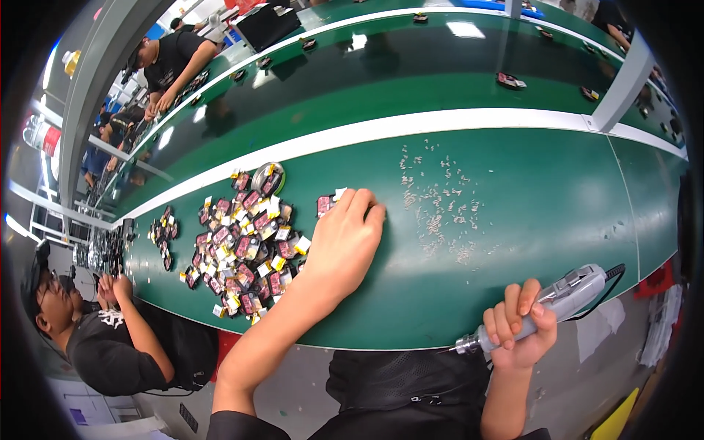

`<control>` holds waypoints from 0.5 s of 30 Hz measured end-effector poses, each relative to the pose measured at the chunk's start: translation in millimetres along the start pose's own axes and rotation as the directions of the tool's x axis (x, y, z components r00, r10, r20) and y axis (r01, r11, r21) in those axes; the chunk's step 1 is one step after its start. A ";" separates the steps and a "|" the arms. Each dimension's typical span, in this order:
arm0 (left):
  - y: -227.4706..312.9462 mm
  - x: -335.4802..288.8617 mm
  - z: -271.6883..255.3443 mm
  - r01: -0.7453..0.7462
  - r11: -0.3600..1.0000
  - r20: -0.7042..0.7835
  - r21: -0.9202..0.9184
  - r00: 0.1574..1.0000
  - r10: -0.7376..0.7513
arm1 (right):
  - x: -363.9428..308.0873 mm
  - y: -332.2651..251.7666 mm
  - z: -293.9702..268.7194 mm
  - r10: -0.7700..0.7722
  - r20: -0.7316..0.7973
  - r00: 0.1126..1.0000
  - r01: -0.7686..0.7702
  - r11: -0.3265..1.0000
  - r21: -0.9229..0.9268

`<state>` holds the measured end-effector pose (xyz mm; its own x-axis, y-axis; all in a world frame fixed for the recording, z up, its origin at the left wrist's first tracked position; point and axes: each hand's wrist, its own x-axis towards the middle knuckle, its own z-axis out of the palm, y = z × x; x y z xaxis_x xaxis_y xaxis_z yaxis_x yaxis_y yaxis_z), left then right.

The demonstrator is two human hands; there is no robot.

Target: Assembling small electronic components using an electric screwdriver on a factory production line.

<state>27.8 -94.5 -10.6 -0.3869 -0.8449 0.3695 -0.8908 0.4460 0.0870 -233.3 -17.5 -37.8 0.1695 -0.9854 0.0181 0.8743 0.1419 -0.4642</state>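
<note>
My left hand (346,242) reaches over the green worktop, back of the hand up and fingers curled together. Whatever its fingertips hold, if anything, is hidden. Beside its outer edge a small black part (325,205) with a pinkish inside and a white tag shows, partly covered by the hand. My right hand (522,323) is wrapped round a grey electric screwdriver (572,290), its bit pointing left near the bench's front edge. A heap of similar small black parts (246,246) with yellow and white tags lies left of my left hand. Tiny silvery screws (436,213) are scattered right of it.
A white rail (367,137) separates the worktop from a green conveyor (411,81) bearing several parts. A round tin (269,178) stands at the heap's far side. A black cord (612,293) trails from the screwdriver. One co-worker (110,337) sits at left, another (172,66) across the belt.
</note>
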 end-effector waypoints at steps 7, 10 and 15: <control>0.2 4.0 1.3 -0.162 0.973 0.089 0.164 0.985 0.149 | 1.6 -1.4 -0.6 0.031 0.035 0.999 -0.031 1.000 0.000; 9.3 5.2 -1.8 -0.080 0.996 -0.051 0.024 0.995 0.081 | -3.6 -4.3 -4.9 0.039 0.020 0.999 -0.039 0.999 0.015; 43.7 -34.2 -30.9 0.022 0.958 -0.037 -0.287 0.999 -0.034 | -7.0 -5.1 -2.2 0.016 -0.001 1.000 -0.016 0.999 -0.039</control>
<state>9.5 -37.0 9.1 -0.3474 -0.8479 0.4005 -0.7932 0.4936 0.3567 -239.9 -11.5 -37.5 0.1828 -0.9831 0.0098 0.8533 0.1537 -0.4983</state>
